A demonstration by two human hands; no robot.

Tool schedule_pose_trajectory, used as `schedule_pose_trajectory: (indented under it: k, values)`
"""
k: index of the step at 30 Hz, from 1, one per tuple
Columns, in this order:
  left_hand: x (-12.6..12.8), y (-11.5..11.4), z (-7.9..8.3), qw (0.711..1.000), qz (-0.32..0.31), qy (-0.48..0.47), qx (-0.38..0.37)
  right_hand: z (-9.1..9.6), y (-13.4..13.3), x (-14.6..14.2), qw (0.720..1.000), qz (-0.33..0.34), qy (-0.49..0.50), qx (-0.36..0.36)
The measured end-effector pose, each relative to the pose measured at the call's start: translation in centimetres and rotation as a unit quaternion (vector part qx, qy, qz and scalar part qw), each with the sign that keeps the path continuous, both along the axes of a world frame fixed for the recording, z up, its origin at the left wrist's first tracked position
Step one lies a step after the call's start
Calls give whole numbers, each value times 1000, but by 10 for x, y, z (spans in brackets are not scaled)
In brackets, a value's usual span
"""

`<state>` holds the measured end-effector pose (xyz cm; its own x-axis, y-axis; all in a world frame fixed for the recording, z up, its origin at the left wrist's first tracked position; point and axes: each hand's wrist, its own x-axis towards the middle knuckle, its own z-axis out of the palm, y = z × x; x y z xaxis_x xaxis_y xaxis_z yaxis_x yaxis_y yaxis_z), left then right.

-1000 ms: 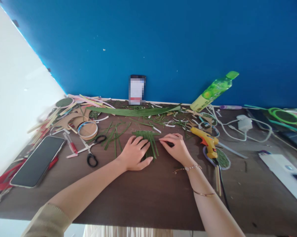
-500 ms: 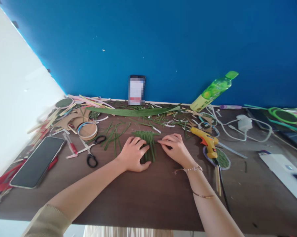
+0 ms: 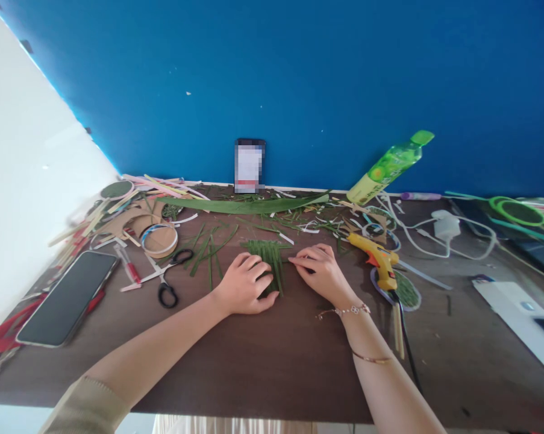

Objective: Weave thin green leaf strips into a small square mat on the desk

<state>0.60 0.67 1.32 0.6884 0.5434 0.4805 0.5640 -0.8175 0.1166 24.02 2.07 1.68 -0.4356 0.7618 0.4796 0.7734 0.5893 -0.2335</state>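
A small woven piece of green leaf strips [image 3: 276,265] lies flat on the brown table, its crossing strips packed at the far end and loose ends pointing toward me. My left hand [image 3: 247,282] covers its left side, fingers curled down over the strips and thumb drawn in near the index finger. To the right of the weave, my right hand [image 3: 319,271] is closed in a pinch, thumb and index finger at the end of a thin strip that runs out from the weave. Most of that strip is hard to make out. Loose leaf strips [image 3: 211,253] lie left of the weave.
Black-handled scissors [image 3: 167,280], a pen [image 3: 129,265] and a phone [image 3: 68,298] lie at left. A yellow glue gun [image 3: 380,259] with its cord is at right. Behind are a long leaf [image 3: 249,206], scraps, an upright phone [image 3: 249,166] and a leaning bottle [image 3: 389,169].
My left thumb and index finger have come closer together over the strips. My right hand has hardly moved.
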Motion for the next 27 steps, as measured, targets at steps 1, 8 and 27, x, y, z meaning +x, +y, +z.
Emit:
schedule_pose_trajectory:
  k: [1,8,27]
  values:
    - [0,0,0,1000,-6,-3,9,0,0,0,1000,-1,1,-1]
    - [0,-1,3,995,-33,-49,78,0,0,0,1000,1,0,6]
    - [-1,-3,5,994,-13,-79,80,-1,-1,-3,1000,4,2,7]
